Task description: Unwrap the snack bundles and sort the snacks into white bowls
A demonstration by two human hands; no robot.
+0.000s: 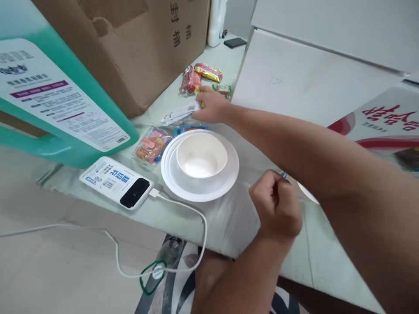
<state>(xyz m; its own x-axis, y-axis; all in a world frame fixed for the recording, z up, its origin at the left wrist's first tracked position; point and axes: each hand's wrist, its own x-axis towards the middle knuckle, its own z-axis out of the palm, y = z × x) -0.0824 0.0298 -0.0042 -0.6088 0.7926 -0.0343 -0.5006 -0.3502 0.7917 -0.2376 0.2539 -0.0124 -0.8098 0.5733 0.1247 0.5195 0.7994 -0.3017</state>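
Note:
My right hand [212, 104] reaches among the packaged snacks at the back, its fingers closed around a small yellow-wrapped snack [197, 90] that they mostly hide. A long white plastic packet [179, 114] with a barcode touches its fingertips. Nearer me, my left hand [276, 205] is curled into a fist; its inside is hidden. A small blue-and-white scrap [284, 175] shows just behind that fist. Between the hands and to their left, a white paper bowl [202, 155] stands on a white plate [199, 192].
Red [190, 80] and yellow-pink snack packs [208, 72] lie behind. Bread in a clear wrapper [152, 146] lies left of the plate. A power bank [116, 181] with a white cable [183, 204] sits at the table edge. A green liquid jug [65, 96] and cardboard boxes [137, 52] flank the space.

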